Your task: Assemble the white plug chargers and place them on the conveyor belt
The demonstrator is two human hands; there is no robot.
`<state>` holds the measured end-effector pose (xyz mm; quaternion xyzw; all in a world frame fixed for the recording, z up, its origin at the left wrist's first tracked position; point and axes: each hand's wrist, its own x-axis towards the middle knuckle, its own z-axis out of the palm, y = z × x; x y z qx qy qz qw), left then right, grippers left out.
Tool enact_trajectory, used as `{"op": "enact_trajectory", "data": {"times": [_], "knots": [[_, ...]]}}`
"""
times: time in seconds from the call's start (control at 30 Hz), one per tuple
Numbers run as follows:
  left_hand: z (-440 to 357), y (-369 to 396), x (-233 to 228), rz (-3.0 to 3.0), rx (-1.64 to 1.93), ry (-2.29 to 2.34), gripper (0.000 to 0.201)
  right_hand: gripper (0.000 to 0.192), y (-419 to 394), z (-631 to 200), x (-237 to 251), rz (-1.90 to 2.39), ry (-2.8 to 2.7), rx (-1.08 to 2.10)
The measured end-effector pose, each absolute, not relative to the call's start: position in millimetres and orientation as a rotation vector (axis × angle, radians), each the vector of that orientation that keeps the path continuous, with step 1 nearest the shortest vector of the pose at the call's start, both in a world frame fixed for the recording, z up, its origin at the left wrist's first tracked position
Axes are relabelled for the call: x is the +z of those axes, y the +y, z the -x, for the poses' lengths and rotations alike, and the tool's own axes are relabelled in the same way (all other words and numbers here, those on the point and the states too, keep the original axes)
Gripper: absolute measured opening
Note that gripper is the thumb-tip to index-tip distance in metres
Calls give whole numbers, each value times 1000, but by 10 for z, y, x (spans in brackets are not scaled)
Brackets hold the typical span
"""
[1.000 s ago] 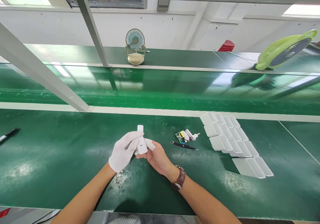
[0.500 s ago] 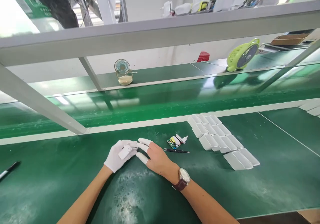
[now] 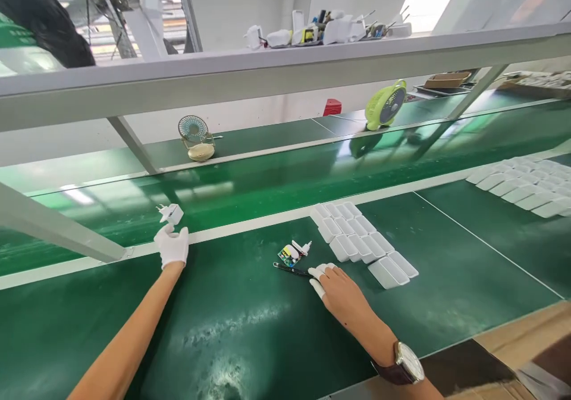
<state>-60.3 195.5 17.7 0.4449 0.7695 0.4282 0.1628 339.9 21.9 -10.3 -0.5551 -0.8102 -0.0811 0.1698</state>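
My left hand (image 3: 172,246), in a white glove, is stretched out to the white rail at the edge of the glossy green conveyor belt (image 3: 267,180). A white charger plug (image 3: 171,213) lies on the belt just beyond its fingertips, apart from them. My right hand (image 3: 338,287), with white cots on the fingertips and a watch on the wrist, rests on the green bench, its fingers touching the end of black tweezers (image 3: 289,269). A small circuit board (image 3: 289,255) with white plug parts lies just behind the tweezers.
Rows of white charger shells (image 3: 361,240) lie right of the circuit board, and more white shells (image 3: 526,181) at the far right. A small beige fan (image 3: 196,139) and a lime fan (image 3: 384,105) stand beyond the belt. A grey shelf beam (image 3: 285,72) runs overhead.
My left hand carried the white charger plug out to the conveyor belt and let it go. My right hand left it and moved right to the tweezers. The view swung left and up.
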Motion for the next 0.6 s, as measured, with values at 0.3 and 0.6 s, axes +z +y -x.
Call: {"op": "enact_trajectory", "data": {"times": [0.3,0.6], "knots": [[-521,591,-6,-2363,520,1109,37,20,263,-2806,159,1201,-2347,163],[23,526,78,-1819,469,1472,39,54,774,-3008,110,1464,-2517,-45]]}}
